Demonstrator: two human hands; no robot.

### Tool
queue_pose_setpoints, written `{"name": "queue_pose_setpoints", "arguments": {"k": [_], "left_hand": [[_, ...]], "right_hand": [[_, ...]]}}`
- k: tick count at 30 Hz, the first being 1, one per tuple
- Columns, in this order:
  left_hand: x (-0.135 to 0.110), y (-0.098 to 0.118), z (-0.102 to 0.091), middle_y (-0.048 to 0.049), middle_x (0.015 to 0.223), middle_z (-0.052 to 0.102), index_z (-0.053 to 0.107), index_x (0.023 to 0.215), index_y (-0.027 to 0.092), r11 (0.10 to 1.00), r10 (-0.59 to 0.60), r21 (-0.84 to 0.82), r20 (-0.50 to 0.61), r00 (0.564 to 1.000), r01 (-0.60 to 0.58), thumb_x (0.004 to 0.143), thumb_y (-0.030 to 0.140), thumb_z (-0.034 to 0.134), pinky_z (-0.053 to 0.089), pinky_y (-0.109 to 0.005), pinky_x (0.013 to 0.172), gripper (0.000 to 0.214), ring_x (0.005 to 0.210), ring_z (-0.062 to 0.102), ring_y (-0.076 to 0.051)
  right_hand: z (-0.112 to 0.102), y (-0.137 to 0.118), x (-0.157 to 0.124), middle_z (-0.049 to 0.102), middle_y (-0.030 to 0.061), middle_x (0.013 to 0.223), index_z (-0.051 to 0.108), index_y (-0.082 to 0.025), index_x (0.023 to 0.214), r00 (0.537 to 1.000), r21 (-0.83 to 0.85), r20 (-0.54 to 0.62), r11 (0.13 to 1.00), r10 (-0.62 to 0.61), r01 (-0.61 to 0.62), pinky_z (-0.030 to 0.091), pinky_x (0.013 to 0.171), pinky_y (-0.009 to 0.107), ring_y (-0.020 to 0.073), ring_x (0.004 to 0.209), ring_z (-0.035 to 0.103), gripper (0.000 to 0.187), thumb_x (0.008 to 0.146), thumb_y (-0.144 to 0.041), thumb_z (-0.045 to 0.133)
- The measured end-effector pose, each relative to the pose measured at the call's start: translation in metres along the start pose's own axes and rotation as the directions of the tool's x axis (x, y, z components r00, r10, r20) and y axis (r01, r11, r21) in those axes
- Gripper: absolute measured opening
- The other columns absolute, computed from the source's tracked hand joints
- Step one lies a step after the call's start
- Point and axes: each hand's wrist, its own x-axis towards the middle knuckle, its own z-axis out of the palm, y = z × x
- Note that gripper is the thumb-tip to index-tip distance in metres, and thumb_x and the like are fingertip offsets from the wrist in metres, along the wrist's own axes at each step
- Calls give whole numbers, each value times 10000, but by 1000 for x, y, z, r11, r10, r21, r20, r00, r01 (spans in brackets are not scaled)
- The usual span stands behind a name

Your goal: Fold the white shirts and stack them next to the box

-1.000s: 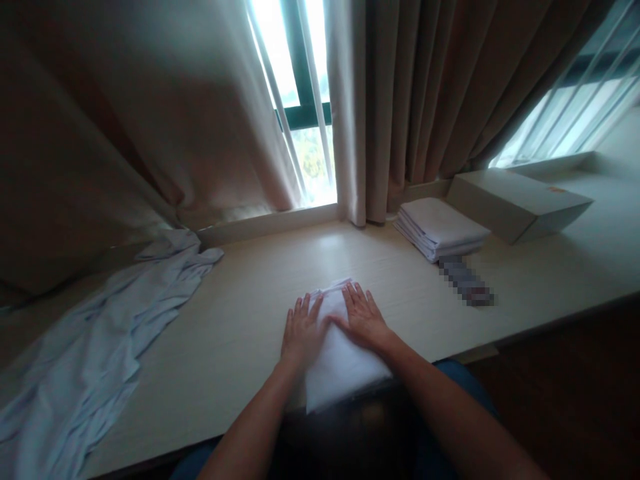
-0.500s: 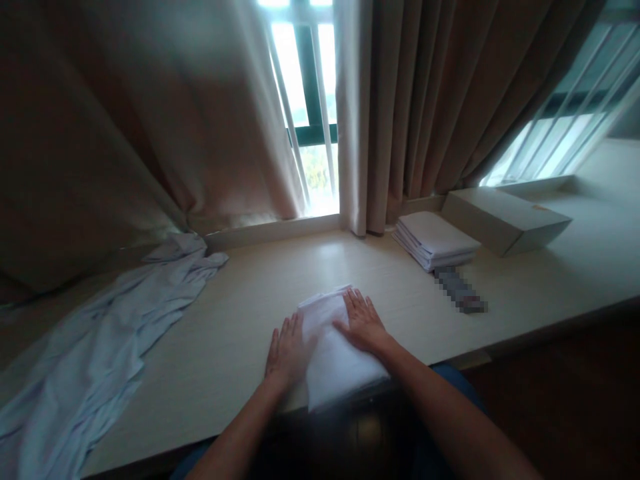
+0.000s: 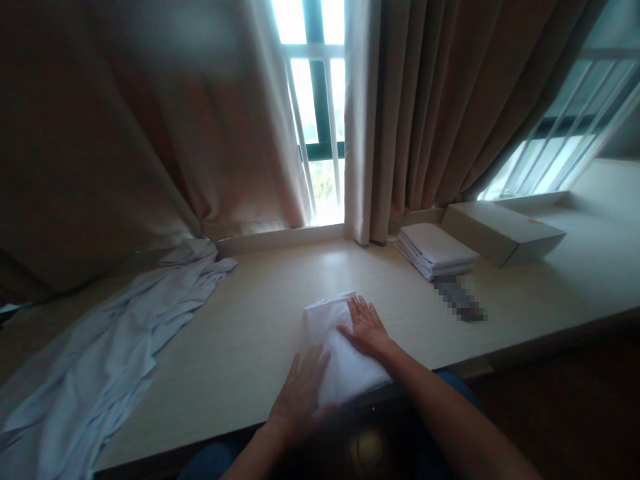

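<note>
A folded white cloth (image 3: 347, 370) lies at the front edge of the pale tabletop (image 3: 240, 347). My right hand (image 3: 367, 327) rests flat on its right side, fingers stretched out and pointing away from me. At the cloth's left edge is my left hand (image 3: 303, 387), somewhat blurred, its fingers extended. Whether the left palm presses on the cloth or hovers just over it, I cannot tell. Neither hand grips anything.
Rumpled white cloths (image 3: 135, 333) spread along the left side. Back right stand a stack of folded white cloths (image 3: 435, 250) and a pale box (image 3: 505, 233), with a pixelated dark object (image 3: 460, 298) in front. Curtains (image 3: 390, 120) hang behind, beside a window (image 3: 323, 120).
My left hand has slid toward me and to the right along the cloth's left edge. My right hand stays flat on the cloth. The view has tilted up slightly.
</note>
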Motion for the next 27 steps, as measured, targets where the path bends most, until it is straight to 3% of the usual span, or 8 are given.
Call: {"name": "queue_pose_setpoints", "arguments": {"k": [8, 12, 14, 17, 27], "left_hand": [[5, 6, -2, -124, 1566, 247, 108, 1529, 210, 999, -24, 23, -26, 999, 25, 823, 639, 463, 168, -541, 1154, 899, 1450, 180, -308], [5, 7, 1, -135, 1567, 239, 120, 1527, 186, 999, -33, 37, -10, 999, 33, 829, 644, 449, 164, -545, 1155, 897, 1453, 165, -308], [5, 5, 4, -142, 1563, 249, 131, 1523, 166, 999, -17, 46, 2, 1000, 17, 839, 644, 429, 163, -549, 1153, 887, 1453, 164, -309], [4, 4, 9, -159, 1559, 249, 149, 1518, 140, 998, -8, 62, 12, 1000, 7, 844, 647, 414, 165, -555, 1148, 884, 1452, 164, -315], [3, 3, 12, -162, 1551, 270, 154, 1518, 136, 997, 7, 82, -23, 1000, -5, 848, 637, 415, 152, -538, 1155, 876, 1454, 161, -307]], "right_hand": [[-10, -5, -1, 55, 104, 1593, 133, -125, 1532, 1000, -26, -12, 1000, 4, -5, 13, 1167, 476, 249, 1464, -25, 846, 908, -682, 263], [-13, -32, -17, 101, 139, 1582, 221, -96, 1511, 992, -86, -92, 993, -92, 84, -56, 1148, 531, 291, 1457, -56, 819, 916, -649, 322], [-7, -48, -30, 156, 138, 1572, 297, -113, 1491, 981, -78, -117, 986, -153, 145, -47, 1147, 540, 300, 1459, -15, 718, 952, -587, 294], [5, -64, -47, 222, 110, 1560, 379, -161, 1459, 980, -25, -144, 990, -141, 138, 2, 1152, 539, 292, 1458, 73, 590, 1001, -486, 197], [12, -58, -49, 201, 94, 1567, 376, -182, 1459, 978, 34, -149, 988, -147, 153, 62, 1156, 534, 278, 1458, 83, 578, 1006, -491, 192]]}}
